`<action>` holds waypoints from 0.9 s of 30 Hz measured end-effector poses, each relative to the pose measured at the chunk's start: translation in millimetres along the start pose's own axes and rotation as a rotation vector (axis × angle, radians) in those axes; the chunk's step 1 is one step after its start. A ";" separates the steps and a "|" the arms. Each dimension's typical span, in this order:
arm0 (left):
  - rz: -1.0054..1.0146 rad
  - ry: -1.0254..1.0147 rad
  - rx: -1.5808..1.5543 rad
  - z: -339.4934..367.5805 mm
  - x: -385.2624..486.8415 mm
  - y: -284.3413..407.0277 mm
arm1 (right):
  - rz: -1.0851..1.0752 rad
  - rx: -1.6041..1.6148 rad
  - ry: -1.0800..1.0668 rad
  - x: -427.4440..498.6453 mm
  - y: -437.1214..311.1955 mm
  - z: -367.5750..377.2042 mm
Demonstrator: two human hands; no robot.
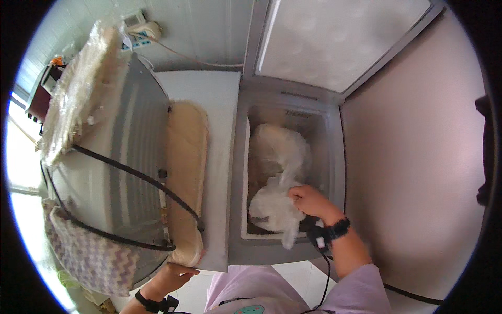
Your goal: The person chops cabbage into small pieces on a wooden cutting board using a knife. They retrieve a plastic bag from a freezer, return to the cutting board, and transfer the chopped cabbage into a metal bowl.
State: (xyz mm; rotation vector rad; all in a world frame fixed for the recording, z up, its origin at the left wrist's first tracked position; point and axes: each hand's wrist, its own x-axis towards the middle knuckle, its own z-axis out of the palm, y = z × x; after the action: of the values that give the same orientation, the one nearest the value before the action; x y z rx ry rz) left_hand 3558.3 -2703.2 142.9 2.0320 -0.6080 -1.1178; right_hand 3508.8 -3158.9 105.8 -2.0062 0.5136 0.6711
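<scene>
My right hand (311,201) reaches into an open chest freezer (238,168) and is closed on a knotted white plastic bag (270,208). The bag's loose end hangs toward the freezer's front rim. Behind it in the same compartment lies a second whitish plastic bag (280,145); what the bags contain is hidden. My left hand (172,276) is low on the left, by the front edge of a white top (215,157) and the near end of a beige padded mat (186,157). Whether its fingers grip that edge is not clear.
The freezer's lid (337,35) stands raised at the back. To the right rises a large pinkish-grey panel (415,157). A grey metal-sided appliance (137,117) sits left on the mat, with a black cable (137,178), a zigzag cloth (94,255) and a plastic-wrapped item (78,98).
</scene>
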 end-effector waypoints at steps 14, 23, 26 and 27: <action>0.112 0.105 0.131 8.5 -6.3 -15.3 | -0.647 0.984 0.289 -11.8 -261.9 -78.0; -0.138 0.097 0.035 11.8 -9.2 -9.1 | -0.640 -0.108 0.390 136.7 -296.6 -64.6; -0.139 0.110 0.025 11.1 -8.9 -4.4 | -0.777 -0.296 0.400 141.3 -294.5 -73.6; -0.126 0.121 0.057 10.3 -8.5 -2.7 | -0.780 -0.171 0.371 134.5 -290.6 -78.4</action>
State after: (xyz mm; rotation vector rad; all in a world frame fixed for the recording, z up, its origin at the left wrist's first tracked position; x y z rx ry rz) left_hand 3545.3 -2699.4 141.5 2.1946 -0.4611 -1.0506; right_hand 3804.1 -3098.9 239.7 -2.2705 -0.1469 -0.1446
